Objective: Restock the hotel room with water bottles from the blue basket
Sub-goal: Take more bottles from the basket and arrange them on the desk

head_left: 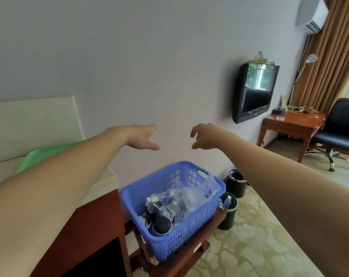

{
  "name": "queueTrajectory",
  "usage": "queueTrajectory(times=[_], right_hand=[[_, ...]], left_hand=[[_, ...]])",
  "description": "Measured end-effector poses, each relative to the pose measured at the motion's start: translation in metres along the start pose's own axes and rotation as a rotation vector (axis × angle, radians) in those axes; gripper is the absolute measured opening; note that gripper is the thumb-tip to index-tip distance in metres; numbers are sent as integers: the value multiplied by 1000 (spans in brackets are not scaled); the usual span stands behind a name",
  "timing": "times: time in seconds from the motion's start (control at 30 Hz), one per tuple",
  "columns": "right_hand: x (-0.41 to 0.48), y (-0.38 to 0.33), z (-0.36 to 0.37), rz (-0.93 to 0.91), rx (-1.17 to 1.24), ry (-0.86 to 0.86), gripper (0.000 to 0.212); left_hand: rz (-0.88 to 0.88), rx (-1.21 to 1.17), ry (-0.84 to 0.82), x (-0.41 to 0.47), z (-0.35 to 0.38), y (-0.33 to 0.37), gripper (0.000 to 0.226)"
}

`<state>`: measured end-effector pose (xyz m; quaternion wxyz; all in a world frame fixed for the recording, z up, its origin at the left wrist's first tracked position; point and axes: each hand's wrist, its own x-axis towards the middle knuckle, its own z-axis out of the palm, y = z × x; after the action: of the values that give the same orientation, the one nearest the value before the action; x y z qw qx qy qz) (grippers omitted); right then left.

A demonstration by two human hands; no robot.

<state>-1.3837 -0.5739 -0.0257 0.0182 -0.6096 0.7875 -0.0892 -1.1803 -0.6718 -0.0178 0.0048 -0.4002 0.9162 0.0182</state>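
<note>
Left hand (143, 137) fingers relaxed, right hand (204, 137) loosely curled, both hands empty, held apart. Below and between them, blue basket (181, 236) with clear water bottles (179, 204), plastic wrap (197, 193), dark rounded item (161, 222). Beneath right forearm, black bin (228, 218) holding small bottles (227, 201).

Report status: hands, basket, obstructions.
Left hand and right hand both open, empty, raised above the blue basket. Water bottles inside, untouched. Clear plastic bag and a dark appliance lie among them.
</note>
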Motion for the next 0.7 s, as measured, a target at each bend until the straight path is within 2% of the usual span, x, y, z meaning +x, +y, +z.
queueTrajectory(times=[0.33,0.47,0.7], right_hand=[[23,88,30,61,48,-51,51],[54,110,50,51,45,-90,51],[133,143,64,19,27,-127,51]], left_hand=[[66,15,-84,78,44,69,84],[63,-21,-143,121,83,73,84],[19,-72,-163,204,105,62,87]])
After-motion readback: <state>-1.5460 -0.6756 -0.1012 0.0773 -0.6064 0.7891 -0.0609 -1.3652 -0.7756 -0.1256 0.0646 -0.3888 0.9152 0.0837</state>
